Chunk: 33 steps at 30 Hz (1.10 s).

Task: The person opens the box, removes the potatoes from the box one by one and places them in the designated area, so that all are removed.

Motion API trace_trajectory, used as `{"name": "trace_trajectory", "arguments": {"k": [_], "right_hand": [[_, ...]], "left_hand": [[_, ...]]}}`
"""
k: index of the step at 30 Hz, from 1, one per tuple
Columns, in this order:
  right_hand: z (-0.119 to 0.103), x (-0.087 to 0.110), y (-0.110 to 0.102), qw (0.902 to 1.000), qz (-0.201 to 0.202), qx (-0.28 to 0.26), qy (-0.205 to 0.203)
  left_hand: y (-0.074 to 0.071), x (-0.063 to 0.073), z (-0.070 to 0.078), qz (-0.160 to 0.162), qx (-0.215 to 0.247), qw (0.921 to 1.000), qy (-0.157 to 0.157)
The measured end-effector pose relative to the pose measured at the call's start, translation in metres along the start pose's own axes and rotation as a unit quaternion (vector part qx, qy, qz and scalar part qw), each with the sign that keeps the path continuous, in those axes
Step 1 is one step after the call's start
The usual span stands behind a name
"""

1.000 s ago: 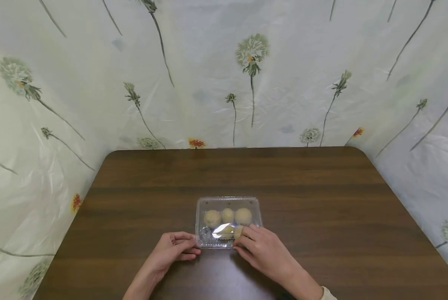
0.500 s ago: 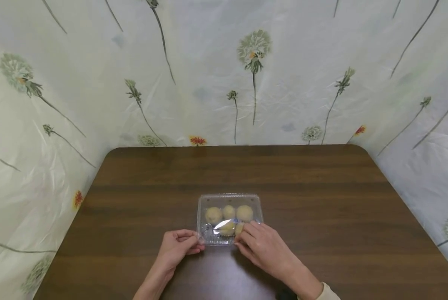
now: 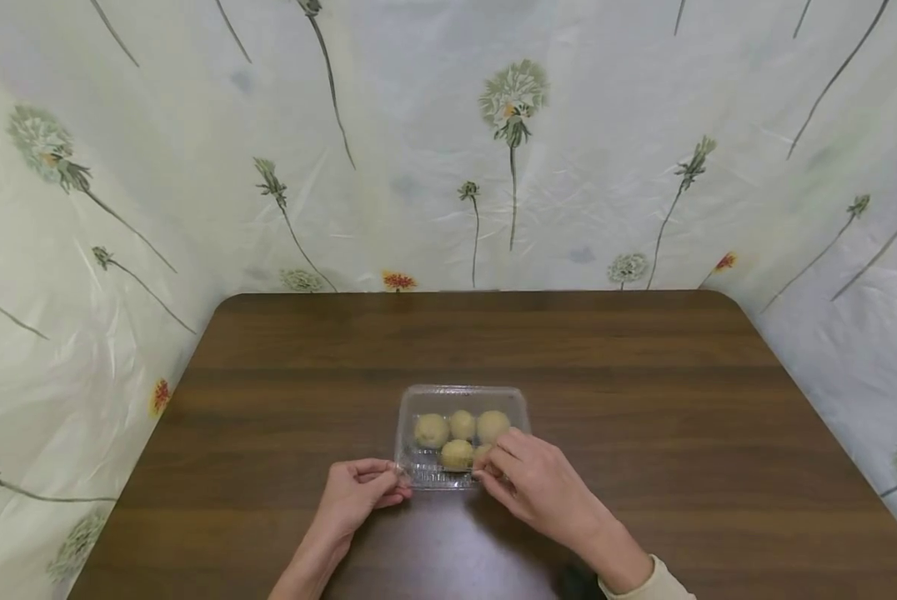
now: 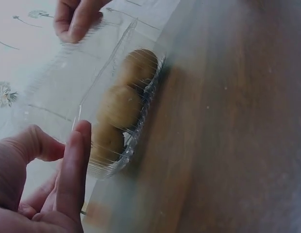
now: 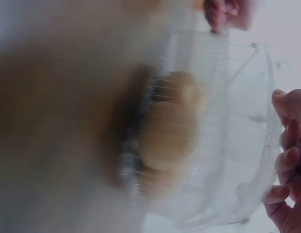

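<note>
A clear plastic clamshell container (image 3: 429,478) stands near the middle of the table, with several round, tan-yellow potatoes (image 3: 431,431) inside. My left hand (image 3: 354,492) pinches its near left corner between thumb and fingers. At the near right side, my right hand (image 3: 542,487) holds the front edge of the clear lid (image 5: 250,131), thumb on one side and curled fingers on the other. Both wrist views show the lid tilted up from the tray, with a gap at the front. In the head view my right hand partly covers one potato.
The brown wooden table (image 3: 643,400) reaches back to a pale curtain (image 3: 388,167) printed with dandelions, which also hangs along both sides. A small dark object (image 3: 579,582) shows at the bottom edge, beside my right forearm.
The bright glare on the lid has gone as the lid tilts up. My right hand has shifted slightly right with its edge. My left hand stays at the corner.
</note>
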State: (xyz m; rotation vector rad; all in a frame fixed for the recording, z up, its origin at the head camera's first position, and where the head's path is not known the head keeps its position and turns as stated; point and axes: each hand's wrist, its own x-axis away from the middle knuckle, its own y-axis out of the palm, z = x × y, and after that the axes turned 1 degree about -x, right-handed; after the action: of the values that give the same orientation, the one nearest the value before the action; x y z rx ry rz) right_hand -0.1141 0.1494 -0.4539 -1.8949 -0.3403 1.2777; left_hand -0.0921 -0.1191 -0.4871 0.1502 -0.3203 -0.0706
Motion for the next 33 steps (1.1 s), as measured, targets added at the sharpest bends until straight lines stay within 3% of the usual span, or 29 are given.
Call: {"name": "trace_trajectory", "arguments": {"k": [9,15,23,26,29,33], "right_hand": [[0.004,-0.021,-0.015,0.9994,0.017,0.024,0.018],[0.004,-0.018,-0.018,0.9964,0.083,0.018,-0.002],[0.010,0.001,-0.034,0.9854,0.162,0.014,0.050],[0.013,0.011,-0.036,0.9866,0.142,0.007,0.079],[0.016,0.018,-0.033,0.9903,0.073,-0.008,0.118],[0.019,0.020,-0.023,0.9866,-0.026,-0.007,0.161]], "left_hand": [[-0.001,-0.002,0.002,-0.007,-0.018,0.9998,-0.007],[-0.001,-0.003,0.001,-0.009,-0.017,0.9997,-0.013],[0.000,-0.004,0.000,0.000,0.006,1.0000,0.002],[0.000,-0.004,0.002,0.003,0.015,0.9999,0.000],[0.000,-0.004,0.003,0.005,0.016,0.9999,-0.002],[0.000,-0.005,0.002,0.006,0.017,0.9998,-0.003]]}}
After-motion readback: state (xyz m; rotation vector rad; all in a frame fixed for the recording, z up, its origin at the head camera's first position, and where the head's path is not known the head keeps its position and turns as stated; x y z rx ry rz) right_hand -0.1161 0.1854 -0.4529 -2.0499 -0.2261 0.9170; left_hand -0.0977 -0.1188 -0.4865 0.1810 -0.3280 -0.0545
